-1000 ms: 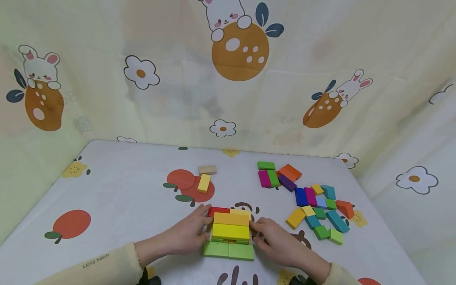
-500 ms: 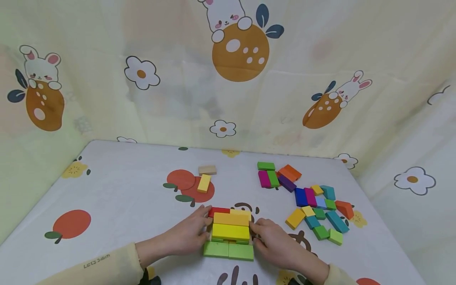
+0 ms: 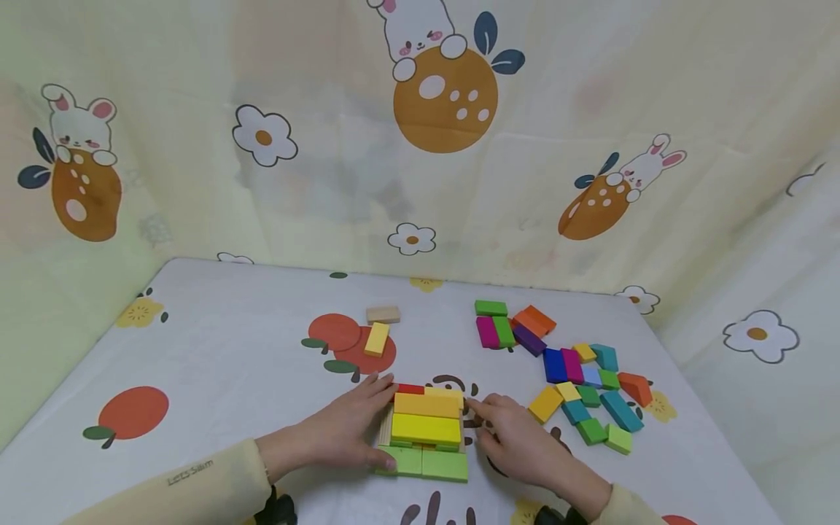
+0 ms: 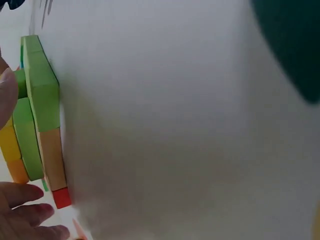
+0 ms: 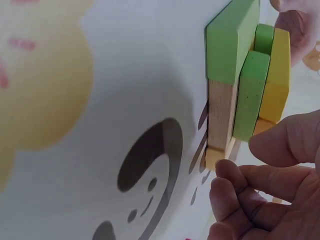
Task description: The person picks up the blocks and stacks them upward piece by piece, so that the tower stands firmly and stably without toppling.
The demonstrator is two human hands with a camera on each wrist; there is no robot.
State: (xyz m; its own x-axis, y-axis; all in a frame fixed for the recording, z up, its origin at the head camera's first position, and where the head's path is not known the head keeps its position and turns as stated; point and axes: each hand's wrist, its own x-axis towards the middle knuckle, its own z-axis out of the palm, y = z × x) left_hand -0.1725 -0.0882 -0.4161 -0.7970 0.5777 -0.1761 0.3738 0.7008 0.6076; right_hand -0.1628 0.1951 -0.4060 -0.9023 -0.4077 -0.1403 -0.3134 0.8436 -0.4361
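Head: left hand (image 3: 348,423) is lying along the left side of the stack (image 3: 426,423), loose, fingers spread; thumb is overlapping the front green bars (image 3: 444,465), fingertips are lying beside the red block (image 3: 410,389). Right hand (image 3: 521,441) is sitting just right of the stack, loose too, index pointing at its far right corner. So the stack is standing between both hands. Tan block (image 3: 383,314) and small yellow block (image 3: 376,340) are lying beyond the left hand; pile (image 3: 588,396) is spreading ahead and right of the right hand.

Left wrist: stack's wood block (image 4: 52,157) is showing between thumb and fingers, red block just beside the fingertips. Can't tell contact.

Right wrist: fingers are curling loosely, thumb standing apart, grasping nothing. Index is ending just beside the pale yellow end block (image 5: 215,157); upper green block (image 5: 251,95) is sitting past the thumb. Touch unclear.
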